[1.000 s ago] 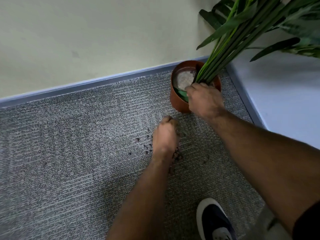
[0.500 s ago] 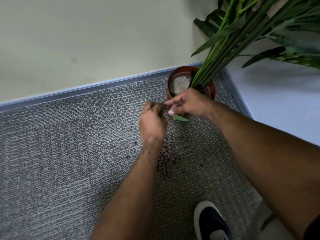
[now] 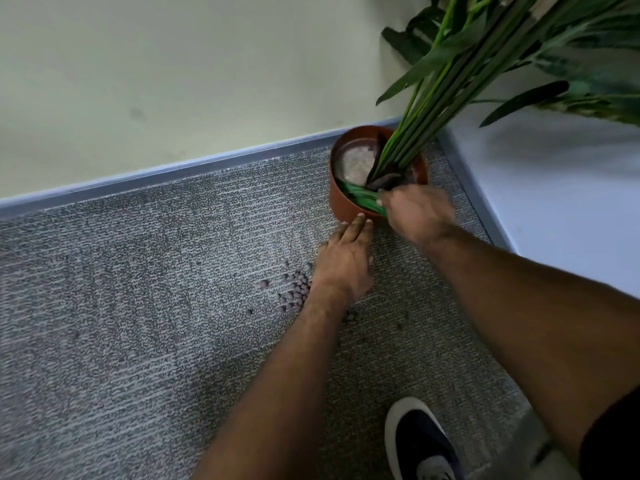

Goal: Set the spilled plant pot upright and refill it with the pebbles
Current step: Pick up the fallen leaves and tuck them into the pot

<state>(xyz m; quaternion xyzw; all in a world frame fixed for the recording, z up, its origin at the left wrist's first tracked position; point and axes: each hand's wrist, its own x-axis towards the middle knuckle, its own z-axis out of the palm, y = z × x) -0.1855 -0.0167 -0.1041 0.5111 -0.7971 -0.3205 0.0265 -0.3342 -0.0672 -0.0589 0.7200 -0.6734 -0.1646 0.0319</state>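
Note:
The terracotta plant pot (image 3: 341, 204) stands upright on the grey carpet in the corner. Long green stems (image 3: 433, 109) lean out of it to the upper right, and pale filling shows inside at the left. My right hand (image 3: 417, 213) is at the pot's near rim, its thumb and fingers closed on a green leaf (image 3: 360, 198) that lies across the rim. My left hand (image 3: 343, 261) lies flat on the carpet with straight fingers, fingertips at the pot's base. Several small brown pebbles (image 3: 294, 296) lie scattered just left of my left wrist; some are hidden under my hand.
A pale wall with a grey-blue skirting strip (image 3: 173, 171) runs behind the pot. A light panel (image 3: 554, 209) closes the corner on the right. My dark shoe (image 3: 419, 441) stands at the bottom. Leaves hang over the upper right.
My right hand has gone from in front of the pot back to its near rim with the leaf. My left hand dropped from near the right hand onto the carpet and flattened out.

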